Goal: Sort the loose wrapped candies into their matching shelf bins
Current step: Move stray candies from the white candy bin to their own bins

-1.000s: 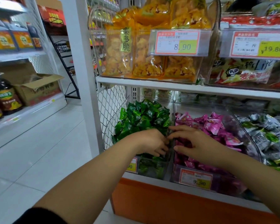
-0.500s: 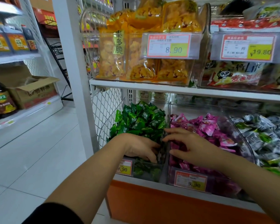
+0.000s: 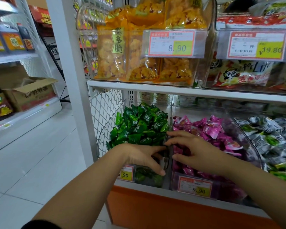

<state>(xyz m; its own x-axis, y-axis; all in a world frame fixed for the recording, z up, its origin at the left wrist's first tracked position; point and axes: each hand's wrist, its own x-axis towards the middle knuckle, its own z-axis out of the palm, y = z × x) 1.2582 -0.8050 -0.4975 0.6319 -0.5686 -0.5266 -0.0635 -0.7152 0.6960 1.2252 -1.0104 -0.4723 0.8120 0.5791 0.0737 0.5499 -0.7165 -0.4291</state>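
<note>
Green wrapped candies [image 3: 142, 126] are heaped in the left clear bin [image 3: 149, 178]. Pink wrapped candies [image 3: 210, 129] fill the middle bin [image 3: 229, 193], and grey-and-green ones [image 3: 271, 138] fill the bin on the right. My left hand [image 3: 142, 156] lies over the front of the green bin, its fingers stretched toward the wall between the two bins and its thumb pointing down. Fingers spread, my right hand [image 3: 195, 151] rests on the pink candies, fingertips at that same wall. I see no candy held in either hand; the gap under the fingertips is hidden.
The shelf above carries yellow snack bags [image 3: 139, 63] and panda-print packs [image 3: 246, 75] behind price tags. A white upright post [image 3: 69, 63] and wire mesh stand left of the green bin. Across the tiled floor [image 3: 31, 154] are a cardboard box [image 3: 30, 95] and bottles.
My left hand has uncurled and spread its fingers along the front of the green bin. My right hand stays at the wall between the bins, fingers spread a little wider.
</note>
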